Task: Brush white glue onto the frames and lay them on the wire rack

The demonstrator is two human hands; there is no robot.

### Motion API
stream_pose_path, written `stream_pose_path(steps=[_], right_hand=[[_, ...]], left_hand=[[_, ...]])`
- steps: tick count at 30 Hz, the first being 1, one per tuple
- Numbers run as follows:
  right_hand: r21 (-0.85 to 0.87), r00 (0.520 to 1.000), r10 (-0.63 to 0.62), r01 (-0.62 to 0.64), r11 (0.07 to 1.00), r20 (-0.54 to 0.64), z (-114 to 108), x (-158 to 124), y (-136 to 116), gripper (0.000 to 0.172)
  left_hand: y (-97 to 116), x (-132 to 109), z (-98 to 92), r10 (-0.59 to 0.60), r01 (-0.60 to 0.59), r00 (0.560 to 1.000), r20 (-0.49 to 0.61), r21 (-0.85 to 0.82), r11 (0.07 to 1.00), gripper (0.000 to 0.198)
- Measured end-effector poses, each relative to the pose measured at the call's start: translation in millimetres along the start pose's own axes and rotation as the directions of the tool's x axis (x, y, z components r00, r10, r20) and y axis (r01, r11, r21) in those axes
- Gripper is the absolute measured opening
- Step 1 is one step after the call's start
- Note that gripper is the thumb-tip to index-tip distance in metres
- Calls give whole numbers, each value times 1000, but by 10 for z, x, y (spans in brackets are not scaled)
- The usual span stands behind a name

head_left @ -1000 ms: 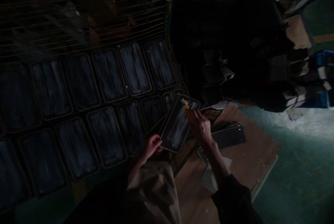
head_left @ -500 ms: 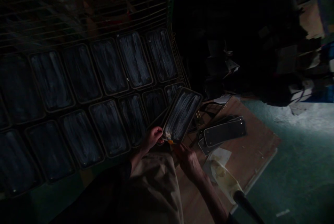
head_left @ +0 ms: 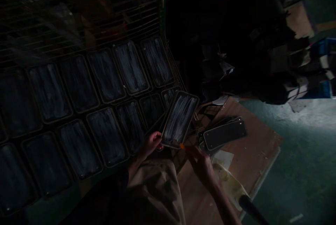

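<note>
To your left, wire rack: rows of white-streaked trays laid side by side. To your right, wooden board: carries a stack of dark trays. Between them, held tray: tilted and white-streaked, with your left hand pinching its lower left corner in its grip. Your right hand: grip closed on a small brush, orange tip at the tray's lower edge.
</note>
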State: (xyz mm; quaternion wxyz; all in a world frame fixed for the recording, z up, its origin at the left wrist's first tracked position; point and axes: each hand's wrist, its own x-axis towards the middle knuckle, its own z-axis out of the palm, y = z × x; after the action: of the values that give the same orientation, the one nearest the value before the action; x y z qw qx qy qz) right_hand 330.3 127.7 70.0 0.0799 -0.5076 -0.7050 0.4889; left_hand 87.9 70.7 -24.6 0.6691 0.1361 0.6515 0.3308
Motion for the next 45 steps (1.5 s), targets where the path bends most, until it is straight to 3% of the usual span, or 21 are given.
stream_pose_path(steps=[3, 7, 12, 15, 18, 24, 29, 31, 35, 38, 41, 45], right_hand=[[-5, 991, -48, 50, 999, 126, 27, 52, -8, 22], [-81, 992, -123, 121, 989, -20, -180, 475, 54, 22], [-250, 942, -236, 175, 952, -240, -565, 1054, -80, 27], [-309, 925, -298, 220, 925, -234, -604, 1246, -174, 32], [-355, 917, -352, 271, 895, -186, -510, 1347, -172, 36], [-441, 945, -318, 255, 860, -74, -471, 1121, -100, 30], [-301, 955, -218, 151, 942, -202, -665, 813, -131, 27], [-286, 949, -237, 174, 942, -206, -696, 850, -163, 29], [-415, 940, -288, 192, 889, -183, -681, 1071, -234, 30], [-395, 925, -280, 165, 904, -255, -689, 1081, -251, 31], [-209, 870, -243, 166, 964, -428, -740, 875, -200, 29], [-28, 723, -135, 158, 987, -678, -781, 511, 6, 28]], left_hand=[[11, -1, -5, -5, 6, 1000, 27, -10, 1000, 30], [9, 28, 16, -3, 2, 999, 36, 27, 1000, 34], [-57, 69, 44, 17, -17, 1000, -19, -7, 1000, 45], [-96, 91, 37, 49, -49, 999, -25, -3, 999, 45], [-85, 92, 31, 61, -61, 998, 20, 20, 998, 42], [41, -27, 44, -13, 18, 996, 83, -60, 998, 57], [127, -115, 34, -36, 55, 988, 150, -126, 991, 65], [154, -124, 38, -33, 53, 987, 157, -121, 991, 65], [211, -131, 64, -41, 61, 985, 165, -120, 991, 68], [286, -188, 71, -45, 75, 981, 188, -156, 985, 75], [443, -306, 41, -36, 88, 974, 223, -228, 970, 81], [785, -441, -31, 3, 50, 984, 176, -295, 954, 78]])
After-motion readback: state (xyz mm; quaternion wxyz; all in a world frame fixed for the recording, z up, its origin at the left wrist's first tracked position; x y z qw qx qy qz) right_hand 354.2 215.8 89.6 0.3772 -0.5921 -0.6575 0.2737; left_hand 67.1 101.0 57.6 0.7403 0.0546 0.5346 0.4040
